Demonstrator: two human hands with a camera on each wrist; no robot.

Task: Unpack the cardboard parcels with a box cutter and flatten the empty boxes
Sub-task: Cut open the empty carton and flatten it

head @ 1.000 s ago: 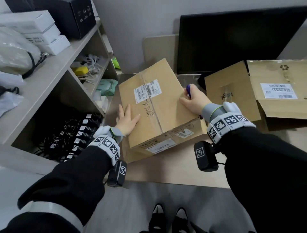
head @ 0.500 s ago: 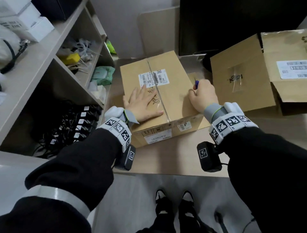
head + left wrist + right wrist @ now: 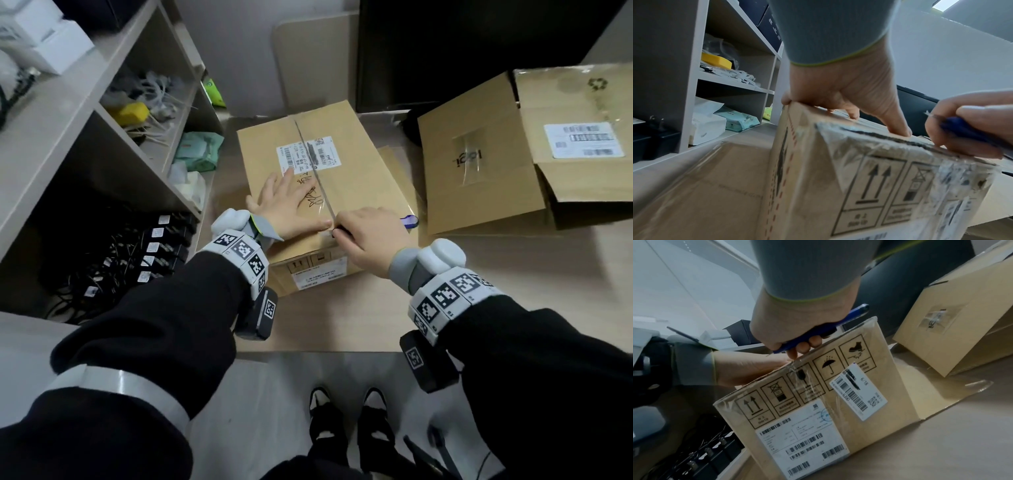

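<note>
While the sealed cardboard parcel (image 3: 322,192) sits on the surface (image 3: 513,281) beside the shelf unit (image 3: 85,154), it is pressed down by the left hand (image 3: 291,209), fingers spread flat on its top. A blue box cutter (image 3: 818,331) is gripped in the right hand (image 3: 370,240), its tip at the taped seam on the near top edge. An opened box (image 3: 534,150) lies to the right.
</note>
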